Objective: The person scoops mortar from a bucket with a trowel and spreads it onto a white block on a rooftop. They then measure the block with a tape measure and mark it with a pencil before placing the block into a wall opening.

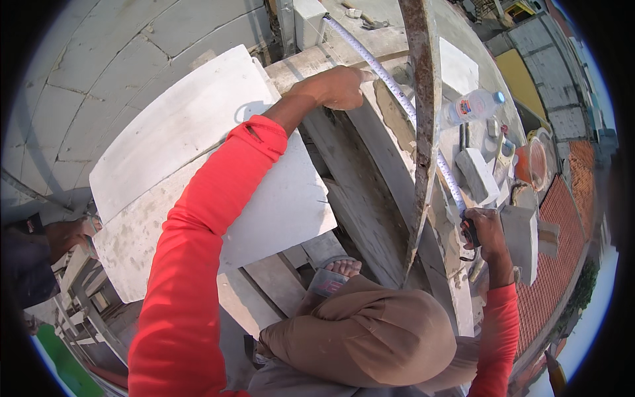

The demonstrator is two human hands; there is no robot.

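A white tape measure blade point(397, 92) stretches diagonally along the top of the wall, passing behind a rusty metal post. Its black case is gripped in my right hand point(488, 233) at the near right end. The far end of the blade lies by a pale block point(309, 23). My left hand point(334, 87) is curled with one finger extended, its tip right beside the blade. I see nothing held in it, though its palm is hidden. Below my left forearm are large white wall blocks point(278, 198).
The rusty post point(423, 86) rises between my hands. Right of it are a plastic bottle point(473, 107), a pale block point(476, 175), a handsaw point(504, 155) and an orange bucket point(531, 163). Planks point(274, 281) lie beneath my sandaled foot. Another person's hand point(79, 231) shows at far left.
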